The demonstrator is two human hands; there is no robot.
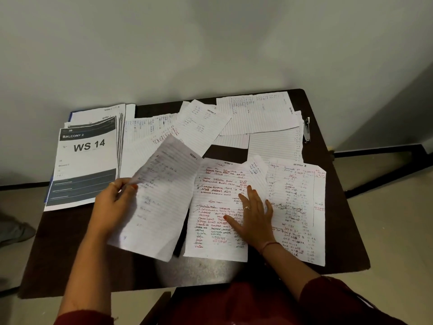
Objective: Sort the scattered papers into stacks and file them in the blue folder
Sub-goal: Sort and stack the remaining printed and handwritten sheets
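My left hand [114,202] grips the left edge of a lined handwritten sheet [159,198] and holds it lifted and tilted above the dark table [70,254]. My right hand [251,216] rests flat, fingers spread, on another handwritten sheet [213,207] lying at the table's middle. A further written sheet [302,207] lies to its right. Several lined papers [255,113] are scattered across the back of the table. At the left, a stack of printed pages topped by "WS 14" [86,160] lies on the blue folder [48,193], of which only a thin edge shows.
A metal stapler [306,130] lies at the table's back right edge. A grey wall stands right behind the table. A shoe [14,231] shows on the floor to the left. My dark red clothing fills the bottom of the view.
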